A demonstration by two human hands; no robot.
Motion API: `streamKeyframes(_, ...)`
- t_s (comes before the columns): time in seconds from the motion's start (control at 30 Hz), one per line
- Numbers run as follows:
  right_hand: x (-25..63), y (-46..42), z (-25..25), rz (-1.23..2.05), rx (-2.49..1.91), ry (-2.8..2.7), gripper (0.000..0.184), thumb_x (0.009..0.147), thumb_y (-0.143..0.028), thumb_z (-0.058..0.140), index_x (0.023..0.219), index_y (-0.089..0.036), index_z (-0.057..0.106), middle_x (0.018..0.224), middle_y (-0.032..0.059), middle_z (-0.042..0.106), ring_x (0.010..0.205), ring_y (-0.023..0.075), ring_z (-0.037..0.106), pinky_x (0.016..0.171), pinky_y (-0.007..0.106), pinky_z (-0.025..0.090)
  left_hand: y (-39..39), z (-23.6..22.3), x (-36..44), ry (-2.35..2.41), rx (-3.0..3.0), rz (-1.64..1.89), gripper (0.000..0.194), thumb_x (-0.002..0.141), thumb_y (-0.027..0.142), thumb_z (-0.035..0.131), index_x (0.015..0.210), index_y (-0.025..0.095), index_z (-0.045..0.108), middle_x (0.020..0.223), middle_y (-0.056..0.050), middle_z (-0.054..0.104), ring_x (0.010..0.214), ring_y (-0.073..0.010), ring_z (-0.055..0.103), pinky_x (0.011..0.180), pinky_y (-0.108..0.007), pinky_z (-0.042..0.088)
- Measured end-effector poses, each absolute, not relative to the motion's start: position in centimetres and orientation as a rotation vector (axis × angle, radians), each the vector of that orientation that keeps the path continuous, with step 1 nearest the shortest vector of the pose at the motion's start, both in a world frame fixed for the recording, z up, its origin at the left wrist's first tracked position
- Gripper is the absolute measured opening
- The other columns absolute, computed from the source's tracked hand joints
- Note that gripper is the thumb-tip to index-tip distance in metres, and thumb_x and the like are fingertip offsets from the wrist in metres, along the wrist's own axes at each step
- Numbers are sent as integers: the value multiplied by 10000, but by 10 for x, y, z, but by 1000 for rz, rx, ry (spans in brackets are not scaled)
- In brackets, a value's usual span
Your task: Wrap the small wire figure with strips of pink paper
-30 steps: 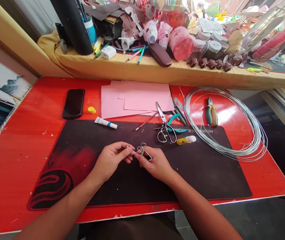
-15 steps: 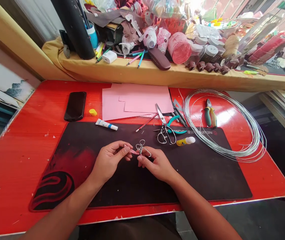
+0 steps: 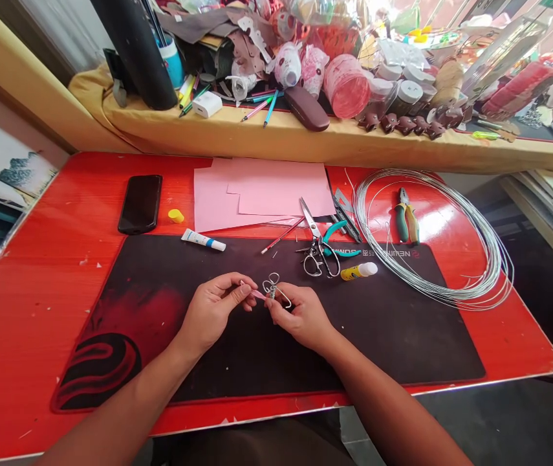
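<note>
Wire twist higher — mat edge below

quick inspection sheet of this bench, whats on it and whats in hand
surface: red desk with black mouse mat
job's things: bent wire form at right hand; pink strip pinched by left hand
clutter: dressmaking shears, pliers, wire coil, glue stick, tube, smartphone, pink paper
grippers: two bare hands, both over the mat
cables: nothing seen
surroundings: yellow-covered shelf piled with craft materials
</note>
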State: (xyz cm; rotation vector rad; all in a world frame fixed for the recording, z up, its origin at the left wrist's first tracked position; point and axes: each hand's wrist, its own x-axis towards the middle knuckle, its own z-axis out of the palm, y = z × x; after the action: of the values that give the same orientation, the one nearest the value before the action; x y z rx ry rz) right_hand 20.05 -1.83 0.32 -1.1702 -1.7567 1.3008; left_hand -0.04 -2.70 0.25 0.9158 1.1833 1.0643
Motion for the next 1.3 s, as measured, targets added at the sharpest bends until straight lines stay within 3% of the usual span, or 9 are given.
streamKeyframes(0.1,203,-17,5,1396,-1133,-1741,302,984,-276,604,690,-204,605,635,-20,616,606,137,556,619,248,428,-26,-1,-1,1160,879,1068,237,862,407,839,885,175,797,780,-47,778,654,-160,686,647,-278,584)
streamKeyframes(0.33,209,-16,6,1589,-1108,-1633,255,987,-447,676,1047,-200,679,778,13,709,627,152,620,624,266,489,-26,7,-7,1154,926,1086,206,897,386,809,888,181,794,787,-42,767,671,-160,679,649,-275,573)
streamKeyframes(0.47,208,-17,4,1524,-1111,-1673,227,1004,-411,659,915,-203,673,760,10,701,627,148,618,628,260,477,-27,13,-5,1182,989,1067,211,892,393,809,872,183,795,772,-37,757,663,-164,679,651,-283,575)
streamKeyframes(0.77,203,-18,7,1366,-1129,-1757,351,1006,-317,606,673,-207,600,652,-11,618,618,145,566,650,264,440,-26,4,0,1144,889,1069,230,856,403,845,860,177,801,752,-33,753,648,-147,671,638,-259,560)
streamKeyframes(0.9,200,-17,4,1334,-1174,-1724,311,957,-289,603,661,-217,542,603,-31,563,575,138,494,607,265,397,-24,0,7,1094,705,1097,296,784,440,902,830,168,798,714,-37,744,623,-142,655,591,-247,539)
streamKeyframes(1.1,202,-14,6,1403,-1172,-1697,317,965,-304,603,664,-219,548,619,-22,575,597,144,504,622,269,403,-21,2,10,1094,641,1066,323,757,439,920,854,151,812,735,-60,757,628,-150,654,580,-258,536)
streamKeyframes(1.3,206,-13,7,1553,-1162,-1608,322,968,-370,639,694,-216,571,626,-15,599,588,143,530,603,264,426,-24,4,3,1014,586,1064,430,767,414,920,1099,157,827,786,-64,760,665,-156,659,589,-258,529)
